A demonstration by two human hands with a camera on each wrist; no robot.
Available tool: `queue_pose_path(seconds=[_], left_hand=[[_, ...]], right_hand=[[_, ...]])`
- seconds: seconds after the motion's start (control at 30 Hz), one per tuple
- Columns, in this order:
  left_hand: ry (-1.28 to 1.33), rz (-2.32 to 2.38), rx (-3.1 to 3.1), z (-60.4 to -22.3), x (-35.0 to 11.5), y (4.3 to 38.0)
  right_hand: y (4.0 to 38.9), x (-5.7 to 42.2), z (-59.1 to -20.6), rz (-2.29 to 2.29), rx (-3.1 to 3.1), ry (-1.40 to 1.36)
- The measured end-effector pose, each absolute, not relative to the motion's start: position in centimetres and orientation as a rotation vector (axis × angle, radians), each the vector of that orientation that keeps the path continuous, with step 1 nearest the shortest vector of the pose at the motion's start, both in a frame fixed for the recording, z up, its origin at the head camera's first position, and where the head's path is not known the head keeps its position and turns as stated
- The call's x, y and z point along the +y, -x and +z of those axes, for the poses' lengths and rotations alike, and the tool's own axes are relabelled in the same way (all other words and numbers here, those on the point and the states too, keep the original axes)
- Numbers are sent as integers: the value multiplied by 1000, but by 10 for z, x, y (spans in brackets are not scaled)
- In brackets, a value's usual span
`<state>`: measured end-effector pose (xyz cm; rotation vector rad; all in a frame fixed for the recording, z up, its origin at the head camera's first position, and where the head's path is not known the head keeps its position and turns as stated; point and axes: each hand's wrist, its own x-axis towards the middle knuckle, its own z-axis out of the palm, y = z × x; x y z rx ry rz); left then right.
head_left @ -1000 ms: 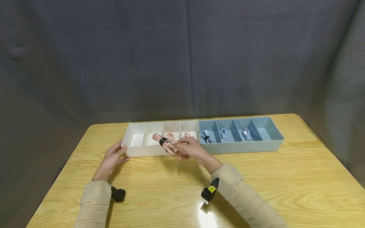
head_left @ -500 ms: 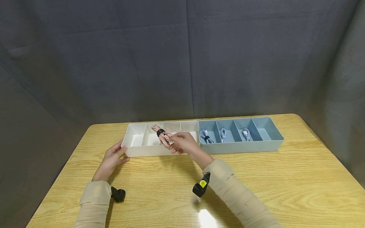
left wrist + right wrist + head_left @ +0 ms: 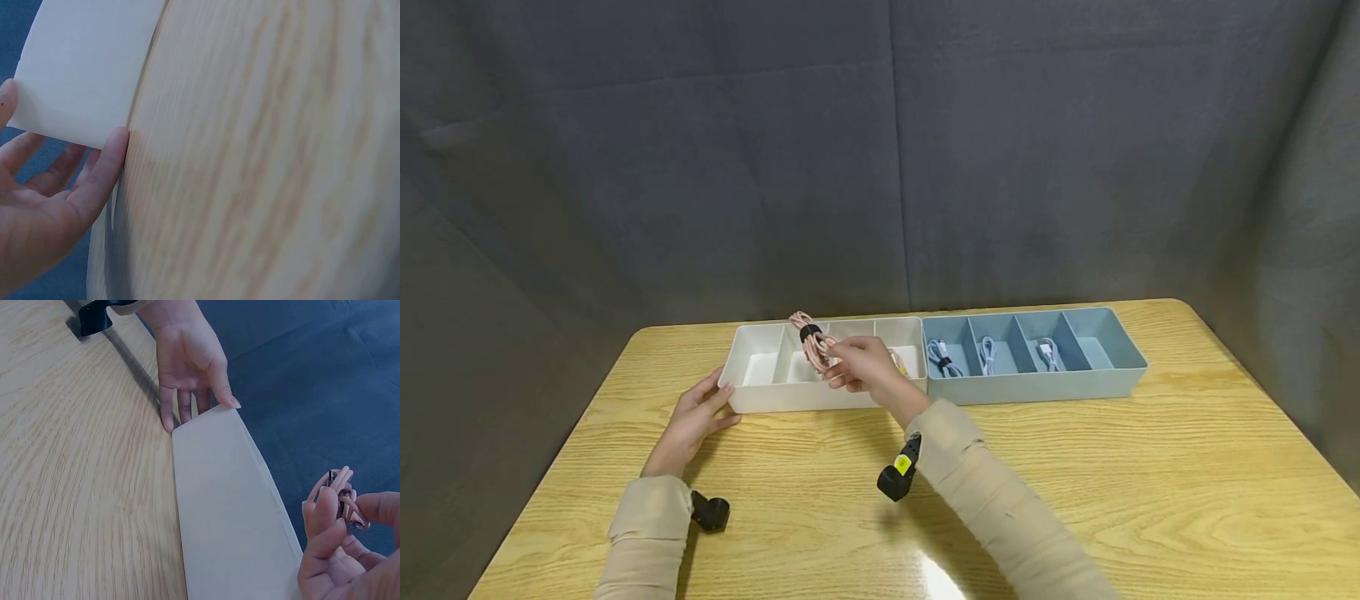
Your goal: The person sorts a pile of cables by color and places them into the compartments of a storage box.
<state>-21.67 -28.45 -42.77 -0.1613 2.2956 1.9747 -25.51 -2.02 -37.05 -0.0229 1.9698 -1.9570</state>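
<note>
In the head view, my right hand (image 3: 865,367) pinches a bundled pink cable (image 3: 811,337) with a black strap round it, above the second compartment from the left of the white divided box (image 3: 808,398). In the right wrist view, metal plugs show on this bundled cable (image 3: 340,494). My left hand (image 3: 694,417) rests against the box's left end, thumb at the rim and fingers extended along the end wall, as the left wrist view also shows. Another pink cable (image 3: 897,360) lies in the rightmost white compartment. My right hand hides most of the third compartment.
A blue divided box (image 3: 1030,387) stands end to end with the white one. Three of its compartments each hold a bluish coiled cable (image 3: 988,355). Both boxes stand near the back edge of the wooden table (image 3: 820,517), before a dark curtain (image 3: 775,167).
My right hand has moved left and away from me with the strapped pink cable, from in front of the white box to above it. The left hand has stayed at the box's end.
</note>
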Motion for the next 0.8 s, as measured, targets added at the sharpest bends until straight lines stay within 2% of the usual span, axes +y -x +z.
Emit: queue_pose_path(seconds=[0.8], left_hand=[[157, 1968, 2308, -427, -284, 216]], right_hand=[[247, -28, -370, -1912, 1874, 116]])
